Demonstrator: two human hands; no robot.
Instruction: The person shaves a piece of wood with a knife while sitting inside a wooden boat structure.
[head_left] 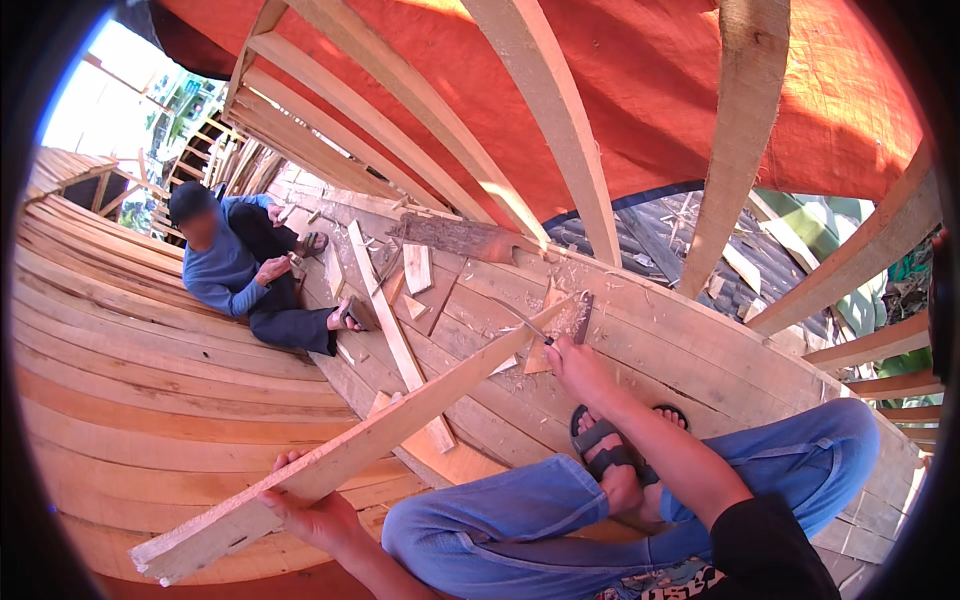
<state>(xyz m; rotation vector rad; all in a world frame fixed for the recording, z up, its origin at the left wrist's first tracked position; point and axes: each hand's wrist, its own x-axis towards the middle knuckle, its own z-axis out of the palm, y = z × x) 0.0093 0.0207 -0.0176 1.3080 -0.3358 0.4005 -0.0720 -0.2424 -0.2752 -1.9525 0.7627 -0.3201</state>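
My left hand (318,518) grips the near part of a long pale wooden plank (385,428), fingers over one edge and thumb on the other. The plank slants up and away to the right, over my bent leg. My right hand (580,370) is closed round the dark handle of a knife (522,318) with a thin, curved blade. That blade lies across the plank near its far end; I cannot tell how deep it sits in the wood. Under that end are a pointed wood offcut (552,298) and a dark narrow piece (584,316).
Another person (228,255) sits at the left, hands on something small. Between us a long board (385,310), a short block (417,268) and shavings lie on the plank floor (680,345). Upright curved ribs (560,110) stand before an orange tarp (650,110). Curved planking (170,390) fills the left.
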